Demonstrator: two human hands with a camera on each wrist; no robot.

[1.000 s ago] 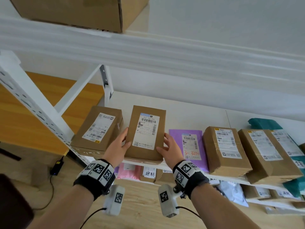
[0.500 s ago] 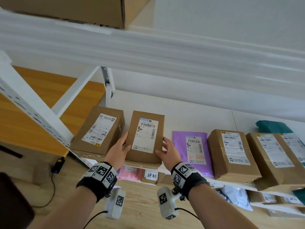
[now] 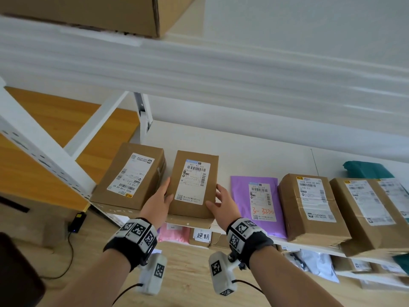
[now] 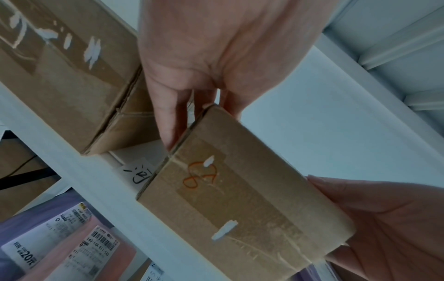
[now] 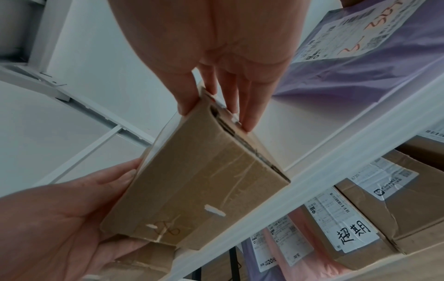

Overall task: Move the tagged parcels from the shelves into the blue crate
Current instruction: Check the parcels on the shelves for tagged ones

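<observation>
A brown cardboard parcel (image 3: 192, 185) with a white barcode label lies on the white shelf (image 3: 243, 151), its near end over the front edge. My left hand (image 3: 158, 202) grips its left side and my right hand (image 3: 223, 204) grips its right side. In the left wrist view my left hand (image 4: 216, 57) has its fingers along the parcel (image 4: 240, 199) edge. The taped underside carries an orange scribble. In the right wrist view my right hand (image 5: 216, 47) pinches the parcel (image 5: 192, 180) corner. The blue crate is out of view.
A labelled brown box (image 3: 132, 173) sits close on the left. To the right lie a purple mailer (image 3: 259, 202), two brown boxes (image 3: 309, 204) and a teal bag (image 3: 365, 169). The lower shelf holds a pink mailer (image 3: 174, 232) and a tagged box (image 3: 202, 237). A large carton (image 3: 99, 12) sits above.
Both hands keep their hold on the parcel, which has come slightly toward the shelf's front edge. The head view has shifted a little.
</observation>
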